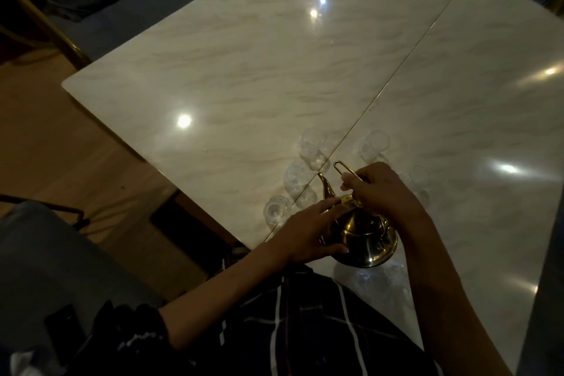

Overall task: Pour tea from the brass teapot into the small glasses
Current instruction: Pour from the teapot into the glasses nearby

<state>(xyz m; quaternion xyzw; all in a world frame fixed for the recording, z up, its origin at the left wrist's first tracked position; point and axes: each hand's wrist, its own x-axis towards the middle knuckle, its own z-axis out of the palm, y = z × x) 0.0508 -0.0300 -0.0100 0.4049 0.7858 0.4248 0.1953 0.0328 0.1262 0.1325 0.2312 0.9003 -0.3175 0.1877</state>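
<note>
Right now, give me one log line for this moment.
right hand: grips teapot handle | left hand: fingers on lid | glasses: look empty

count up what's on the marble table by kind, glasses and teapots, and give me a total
Small clear glasses: 5 plainly visible, at and, fainter; a blurred shape near the table edge below the teapot may be more glass, too unclear to count.
Brass teapot: 1, held by the left hand and right hand.
Total: 6
</note>
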